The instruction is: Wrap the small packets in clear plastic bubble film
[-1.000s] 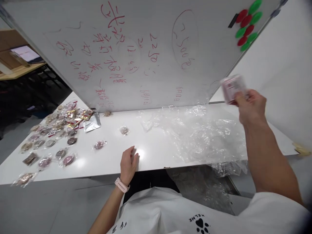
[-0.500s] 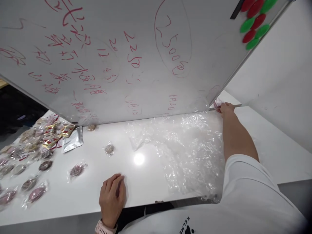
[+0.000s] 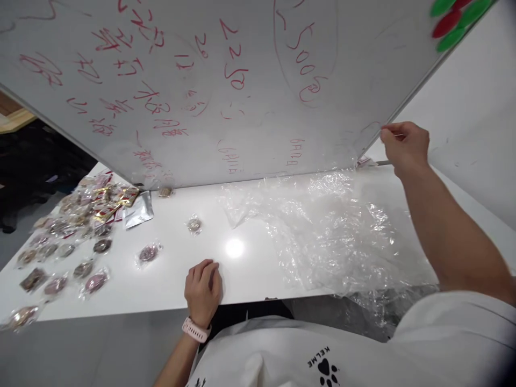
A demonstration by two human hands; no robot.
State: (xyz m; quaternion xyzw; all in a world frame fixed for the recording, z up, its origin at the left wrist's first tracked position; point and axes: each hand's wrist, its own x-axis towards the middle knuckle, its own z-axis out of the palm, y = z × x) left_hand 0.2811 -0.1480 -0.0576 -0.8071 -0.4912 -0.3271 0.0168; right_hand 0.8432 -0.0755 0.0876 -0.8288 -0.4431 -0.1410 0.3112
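My right hand [image 3: 406,144] is raised at the right edge of the whiteboard [image 3: 258,123], with thumb and forefinger pinched together. Its fingertips meet the board's edge; whether anything is between them I cannot make out. My left hand [image 3: 203,287], with a pink watch [image 3: 196,329] on the wrist, rests on the white table [image 3: 169,279] near the front edge, fingers loosely curled and nothing visible in them. Crumpled clear plastic film [image 3: 322,231] spreads between the hands. A small wrapped round piece [image 3: 194,224] lies beyond my left hand, and a purplish wrapped piece [image 3: 148,252] is left of it.
Many small wrapped pieces [image 3: 66,250] are heaped at the left, with gold-and-red sachets [image 3: 107,209] and a silver pouch [image 3: 138,209]. Red and green magnets [image 3: 447,24] sit on the board's upper right. A pinkish packet [image 3: 365,161] lies by the board's lower right corner.
My right hand has risen from the pinkish packet by the board's lower corner to higher along its edge. My left hand stays resting on the table. The whole view has shifted.
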